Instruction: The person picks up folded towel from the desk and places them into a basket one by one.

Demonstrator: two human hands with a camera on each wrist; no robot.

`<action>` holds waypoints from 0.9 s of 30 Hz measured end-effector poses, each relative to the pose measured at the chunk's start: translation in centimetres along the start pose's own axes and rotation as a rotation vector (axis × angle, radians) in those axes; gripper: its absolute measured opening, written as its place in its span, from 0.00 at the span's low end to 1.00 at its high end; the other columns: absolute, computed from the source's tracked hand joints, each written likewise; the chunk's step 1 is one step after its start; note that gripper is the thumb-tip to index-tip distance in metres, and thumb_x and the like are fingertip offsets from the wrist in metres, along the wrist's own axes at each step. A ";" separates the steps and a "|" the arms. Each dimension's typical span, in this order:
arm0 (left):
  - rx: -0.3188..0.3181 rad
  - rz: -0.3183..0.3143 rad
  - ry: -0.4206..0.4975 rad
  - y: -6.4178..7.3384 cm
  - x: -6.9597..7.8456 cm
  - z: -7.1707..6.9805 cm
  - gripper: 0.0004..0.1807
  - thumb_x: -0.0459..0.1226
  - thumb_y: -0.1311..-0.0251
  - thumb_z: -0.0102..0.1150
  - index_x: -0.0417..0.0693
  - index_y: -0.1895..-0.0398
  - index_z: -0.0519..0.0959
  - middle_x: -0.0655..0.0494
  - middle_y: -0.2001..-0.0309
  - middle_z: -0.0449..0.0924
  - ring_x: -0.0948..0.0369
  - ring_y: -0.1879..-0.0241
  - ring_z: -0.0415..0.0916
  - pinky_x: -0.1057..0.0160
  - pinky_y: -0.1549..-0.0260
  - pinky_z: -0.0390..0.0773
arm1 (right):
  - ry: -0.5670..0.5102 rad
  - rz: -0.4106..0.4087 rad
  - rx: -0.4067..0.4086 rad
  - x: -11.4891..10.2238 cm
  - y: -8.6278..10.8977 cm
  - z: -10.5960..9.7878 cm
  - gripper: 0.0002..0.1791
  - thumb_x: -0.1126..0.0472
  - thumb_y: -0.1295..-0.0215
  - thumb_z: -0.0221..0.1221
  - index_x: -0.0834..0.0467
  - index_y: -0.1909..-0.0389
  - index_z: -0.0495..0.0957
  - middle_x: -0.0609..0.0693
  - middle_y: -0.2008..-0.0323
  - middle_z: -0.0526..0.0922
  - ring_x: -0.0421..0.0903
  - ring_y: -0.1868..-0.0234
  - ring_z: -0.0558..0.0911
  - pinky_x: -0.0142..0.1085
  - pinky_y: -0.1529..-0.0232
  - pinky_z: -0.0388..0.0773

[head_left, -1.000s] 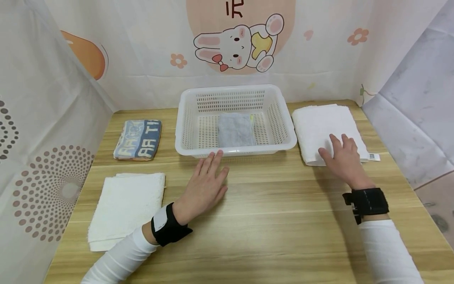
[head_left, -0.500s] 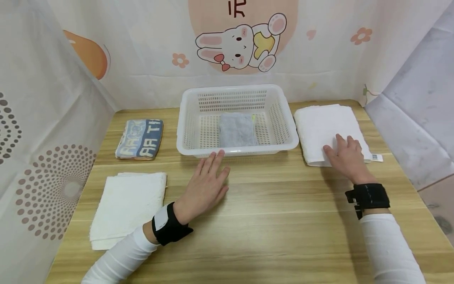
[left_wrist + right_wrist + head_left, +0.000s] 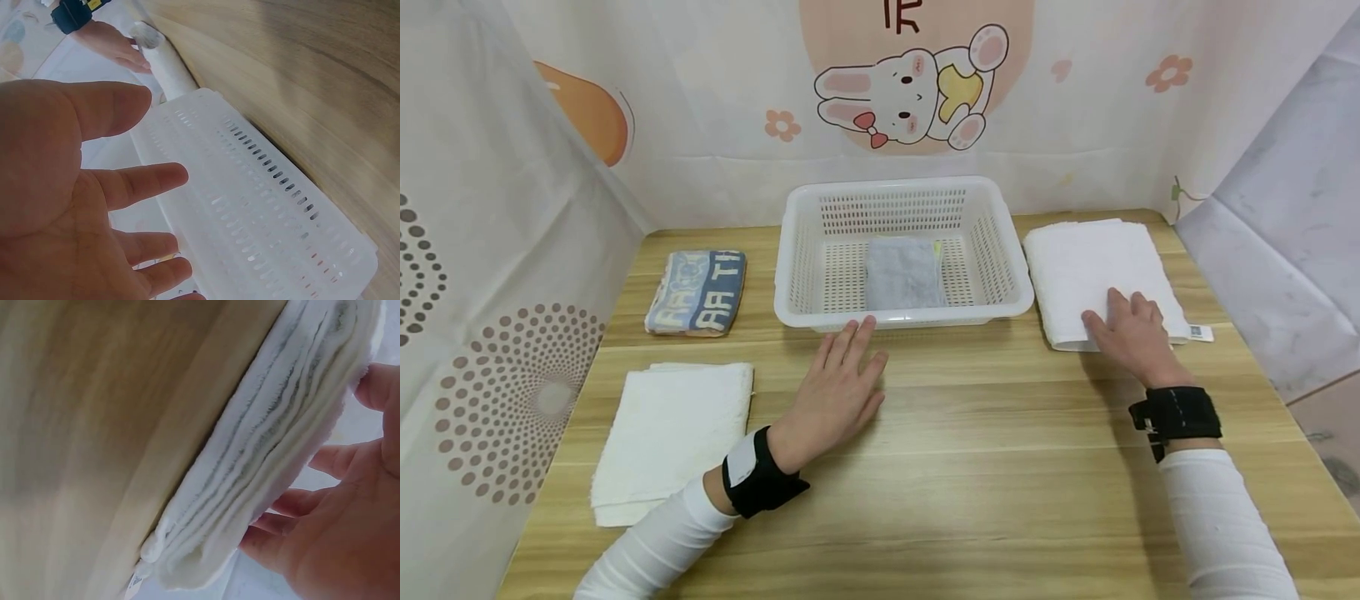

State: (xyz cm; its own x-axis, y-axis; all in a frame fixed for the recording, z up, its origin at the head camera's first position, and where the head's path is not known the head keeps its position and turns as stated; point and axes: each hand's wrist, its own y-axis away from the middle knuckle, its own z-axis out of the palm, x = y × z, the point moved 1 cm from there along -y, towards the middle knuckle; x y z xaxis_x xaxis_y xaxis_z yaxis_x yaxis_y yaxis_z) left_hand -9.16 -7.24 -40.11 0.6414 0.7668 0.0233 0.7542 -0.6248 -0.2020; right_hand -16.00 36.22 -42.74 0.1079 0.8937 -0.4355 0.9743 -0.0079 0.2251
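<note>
My left hand is at the near rim of a white perforated plastic basket, its fingers spread and holding nothing. In the left wrist view the fingers extend beside the basket's side wall. Inside the basket lies a folded grey cloth with a bit of yellow at its edge. My right hand rests its fingertips on the near part of a thick folded white towel. The right wrist view shows the towel's stacked layers, with the thumb and fingers along its top and no grip around it.
A small folded blue patterned towel lies at the back left of the wooden table. Nearer, another folded white towel lies partly behind the left forearm. A printed curtain hangs behind the basket. A white tag sticks out from the right towel.
My right hand has come down slightly onto the white towel, its fingers drawing in a little. The left hand stays in place at the basket's rim. The head view has shifted slightly.
</note>
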 end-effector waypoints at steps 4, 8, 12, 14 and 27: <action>-0.005 -0.004 0.000 0.0 0.0 0.1 0.26 0.44 0.37 0.64 0.42 0.39 0.75 0.35 0.25 0.52 0.41 0.27 0.53 0.41 0.32 0.58 | 0.005 0.004 -0.004 0.0 0.0 0.1 0.47 0.39 0.23 0.33 0.75 0.26 0.36 0.83 0.30 0.32 0.80 0.29 0.32 0.72 0.34 0.35; -0.006 -0.003 -0.003 0.0 0.0 0.0 0.26 0.45 0.37 0.64 0.42 0.39 0.75 0.35 0.25 0.52 0.41 0.27 0.53 0.41 0.32 0.58 | 0.012 0.012 -0.013 0.1 0.0 0.2 0.46 0.38 0.23 0.33 0.74 0.25 0.37 0.83 0.30 0.32 0.80 0.29 0.33 0.72 0.35 0.36; -0.006 0.000 -0.005 0.0 0.0 0.0 0.26 0.45 0.36 0.64 0.42 0.39 0.74 0.35 0.25 0.52 0.41 0.27 0.53 0.41 0.32 0.58 | 0.017 -0.006 -0.017 0.1 -0.2 -0.1 0.45 0.40 0.23 0.34 0.75 0.26 0.39 0.84 0.31 0.34 0.82 0.30 0.34 0.72 0.35 0.35; -0.008 0.000 -0.005 0.1 0.0 0.1 0.26 0.45 0.36 0.64 0.42 0.39 0.74 0.35 0.25 0.52 0.40 0.27 0.53 0.41 0.32 0.58 | 0.019 -0.034 -0.014 0.0 -0.5 -0.1 0.44 0.41 0.22 0.35 0.76 0.26 0.40 0.85 0.31 0.36 0.82 0.31 0.34 0.72 0.34 0.33; 0.014 0.003 -0.012 -0.2 -0.1 0.4 0.25 0.44 0.37 0.65 0.41 0.41 0.75 0.34 0.25 0.53 0.40 0.28 0.54 0.40 0.32 0.59 | 0.000 0.019 -0.064 -0.3 -1.6 -0.6 0.46 0.35 0.25 0.25 0.67 0.23 0.32 0.82 0.30 0.26 0.82 0.32 0.25 0.77 0.40 0.31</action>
State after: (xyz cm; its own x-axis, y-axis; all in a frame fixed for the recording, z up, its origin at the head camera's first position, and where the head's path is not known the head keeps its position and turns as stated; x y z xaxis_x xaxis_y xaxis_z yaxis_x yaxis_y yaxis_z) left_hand -9.41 -7.18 -40.48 0.6421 0.7666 0.0104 0.7500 -0.6253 -0.2153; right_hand -17.74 36.25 -42.46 0.1264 0.8938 -0.4303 0.9575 0.0035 0.2885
